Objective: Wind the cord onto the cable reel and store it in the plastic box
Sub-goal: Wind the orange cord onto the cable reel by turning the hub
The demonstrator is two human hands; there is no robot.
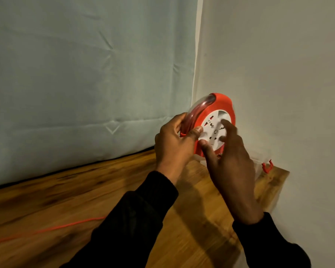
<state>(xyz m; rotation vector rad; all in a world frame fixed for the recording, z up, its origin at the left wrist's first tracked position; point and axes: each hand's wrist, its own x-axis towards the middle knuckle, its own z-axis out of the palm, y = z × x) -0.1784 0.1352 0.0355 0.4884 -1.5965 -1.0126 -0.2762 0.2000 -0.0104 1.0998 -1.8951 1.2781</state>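
- The winding step looks to be in hand: the round orange plastic cable reel (214, 122) with its white socket face is held upright above the far right corner of the wooden bench (70, 198), close to where the pale curtain meets the white wall.
- The left hand (174, 145) grips the reel's near rim; its fingers (179, 120) curl over the clear guard and the thumb presses the orange edge, so it is closed on the reel.
- The right hand (230, 155) lies against the white face with its fingers loosely spread, one fingertip on the disc and the thumb at its lower edge; it holds nothing that I can see.
- The thin orange cord (52, 228) trails loose across the bench toward the near left edge, so winding is not finished.
- Next, I judge, the right hand must turn the white disc while the left steadies the frame and guides the cord in.
- A clear plastic box (259, 161) with a red latch sits just behind the hands, mostly hidden.
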